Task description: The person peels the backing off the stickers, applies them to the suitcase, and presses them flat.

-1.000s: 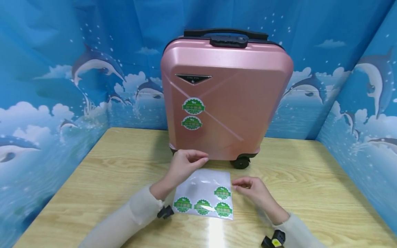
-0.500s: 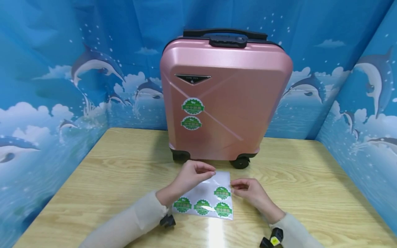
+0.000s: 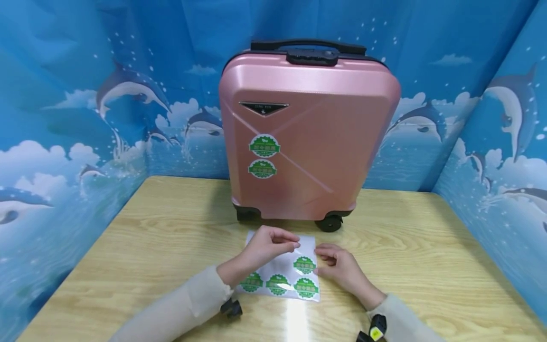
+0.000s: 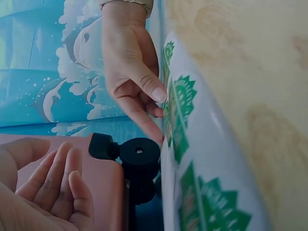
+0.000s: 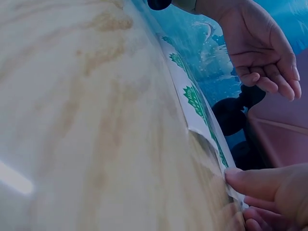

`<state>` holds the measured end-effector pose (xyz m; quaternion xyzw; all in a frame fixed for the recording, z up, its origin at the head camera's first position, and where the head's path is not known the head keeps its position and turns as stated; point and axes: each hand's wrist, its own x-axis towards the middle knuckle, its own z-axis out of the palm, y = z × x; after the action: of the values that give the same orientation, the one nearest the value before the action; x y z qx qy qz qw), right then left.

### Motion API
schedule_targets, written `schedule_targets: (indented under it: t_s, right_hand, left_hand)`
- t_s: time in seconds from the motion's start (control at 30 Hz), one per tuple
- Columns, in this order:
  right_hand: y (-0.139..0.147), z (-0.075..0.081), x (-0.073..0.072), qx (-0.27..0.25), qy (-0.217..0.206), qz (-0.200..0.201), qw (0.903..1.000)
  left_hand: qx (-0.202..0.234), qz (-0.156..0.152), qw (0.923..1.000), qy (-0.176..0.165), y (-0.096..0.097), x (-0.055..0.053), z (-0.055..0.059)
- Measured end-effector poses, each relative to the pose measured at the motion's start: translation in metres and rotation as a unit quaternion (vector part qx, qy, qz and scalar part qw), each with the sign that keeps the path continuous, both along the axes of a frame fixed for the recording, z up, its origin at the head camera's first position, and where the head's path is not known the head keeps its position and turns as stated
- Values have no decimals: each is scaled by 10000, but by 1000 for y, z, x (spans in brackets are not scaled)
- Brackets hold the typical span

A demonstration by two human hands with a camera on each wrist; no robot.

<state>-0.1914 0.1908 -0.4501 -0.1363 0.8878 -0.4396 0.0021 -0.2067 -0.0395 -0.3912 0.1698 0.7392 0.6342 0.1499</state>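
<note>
A white sticker sheet [image 3: 282,264] lies on the table with several round green stickers [image 3: 278,285] along its front and right side; its back part is bare. My left hand [image 3: 266,245] hovers over that bare part, fingers loosely bent, with nothing between them. At the sheet's right edge is my right hand [image 3: 342,269]. Its thumb touches the edge beside the rear right sticker [image 3: 305,265], and its fingers lie farther back, apart from the thumb. Two matching green stickers [image 3: 264,146] sit one above the other on the pink suitcase [image 3: 307,161].
The suitcase stands upright behind the sheet, with a black handle [image 3: 307,45] on top and a black wheel [image 3: 329,223] at its lower right. Blue dolphin-print curtains [image 3: 179,61] enclose the wooden table [image 3: 171,223] at the back and sides.
My left hand has come down and right, from before the suitcase's lower edge to over the sheet. My right hand has shifted slightly left against the sheet's edge, its thumb and fingers parting.
</note>
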Motion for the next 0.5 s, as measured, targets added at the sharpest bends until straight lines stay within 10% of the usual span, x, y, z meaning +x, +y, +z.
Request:
schedule_targets:
  t_s: [0.5]
  right_hand:
    - [-6, 9, 5, 896, 382, 254, 9949]
  left_hand:
    - [-603, -303, 9975, -199, 17, 7, -20]
